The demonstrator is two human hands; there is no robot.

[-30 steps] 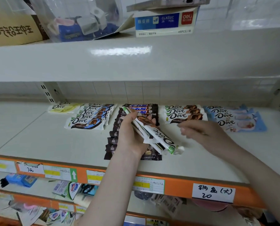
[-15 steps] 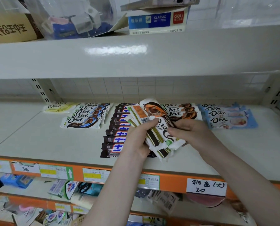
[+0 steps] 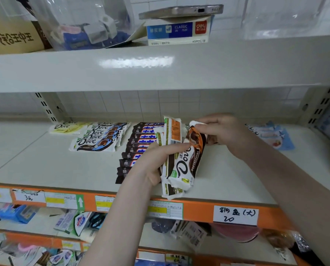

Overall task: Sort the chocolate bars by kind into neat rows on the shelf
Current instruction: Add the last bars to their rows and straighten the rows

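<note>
From where I sit the shelf [image 3: 45,166] fills the middle of the frame, and most of the sorting on it looks done. The longest row is the dark bars [image 3: 133,150], running from the back wall down toward the orange front edge at centre. Left of it lies a shorter row of blue-and-white bars [image 3: 100,139], and at the far left of the group a pale yellow bar [image 3: 66,127], one or perhaps more, I cannot tell. On the right of the frame a row of light blue bars [image 3: 273,137] is partly hidden behind my right forearm. Between the dark row and the light blue one there may be another row, but my hands cover that spot and I cannot see it. What is left is the bundle of white-and-brown bars [image 3: 177,169], held above the front centre of the shelf. My left hand [image 3: 150,166] grips the bundle, fingers and thumb curled round its left side. My right hand [image 3: 218,129] pinches the top end of the front bar [image 3: 195,139], fingers clamped on the wrapper, seemingly peeling it off the bundle. I judge the job well past halfway: these few bars need laying down by kind, then the rows squaring up.
</note>
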